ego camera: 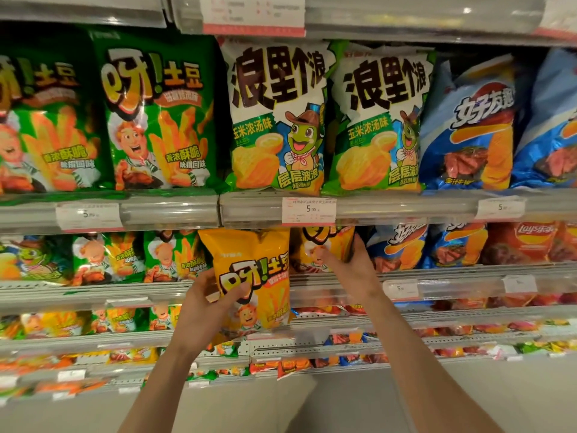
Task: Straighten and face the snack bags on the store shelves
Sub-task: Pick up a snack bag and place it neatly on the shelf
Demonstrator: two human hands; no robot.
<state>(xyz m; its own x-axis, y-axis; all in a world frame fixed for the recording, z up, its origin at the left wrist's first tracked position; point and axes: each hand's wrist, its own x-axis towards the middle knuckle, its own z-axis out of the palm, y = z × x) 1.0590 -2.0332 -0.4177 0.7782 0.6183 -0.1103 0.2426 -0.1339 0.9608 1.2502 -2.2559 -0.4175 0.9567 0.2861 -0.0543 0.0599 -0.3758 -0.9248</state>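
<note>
Our left hand [207, 303] grips a glossy yellow potato-stick snack bag [249, 276], pulled out in front of the second shelf [452, 271]. Our right hand [351, 265], fingers straight, presses the matching yellow bag behind [324, 248]. We should seat the front bag upright, label forward, flush beside its neighbours.

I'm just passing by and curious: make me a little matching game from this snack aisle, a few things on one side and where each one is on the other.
Things:
1. yellow bag
2. left hand
3. right hand
4. price tag marked 5.90

Places:
A. reaching in at the second yellow bag on the shelf
B. on the shelf rail under the white and green bags
C. gripping the pulled-out bag at its left edge
D. held out in front of the shelf

Pairs: 1-D, 2-C, 3-A, 4-B
</note>
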